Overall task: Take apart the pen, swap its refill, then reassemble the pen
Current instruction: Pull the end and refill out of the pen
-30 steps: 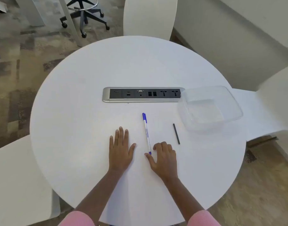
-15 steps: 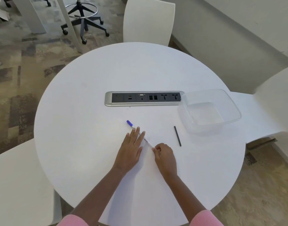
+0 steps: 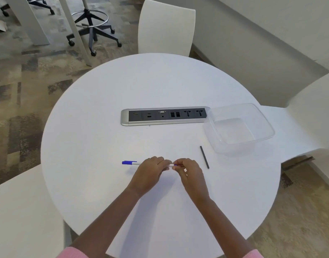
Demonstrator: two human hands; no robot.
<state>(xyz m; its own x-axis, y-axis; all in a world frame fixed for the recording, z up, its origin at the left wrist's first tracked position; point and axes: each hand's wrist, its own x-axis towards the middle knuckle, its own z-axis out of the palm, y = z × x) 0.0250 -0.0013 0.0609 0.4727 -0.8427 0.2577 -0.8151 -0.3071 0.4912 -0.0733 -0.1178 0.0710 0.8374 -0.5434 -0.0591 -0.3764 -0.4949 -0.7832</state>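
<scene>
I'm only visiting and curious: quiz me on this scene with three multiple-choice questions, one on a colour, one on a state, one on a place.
1. The cap of the pen is: A. blue B. red C. green
2. The pen is: A. lying untouched B. held in one hand only C. held by the left hand and right hand together
3. The thin black stick lies: A. in the left hand B. on the table, right of the right hand C. across the pen

1 A: the cap sticking out beyond the left hand is blue.
2 C: the left fingers curl round the barrel and the right hand pinches its end.
3 B: it lies alone on the white top.
</scene>
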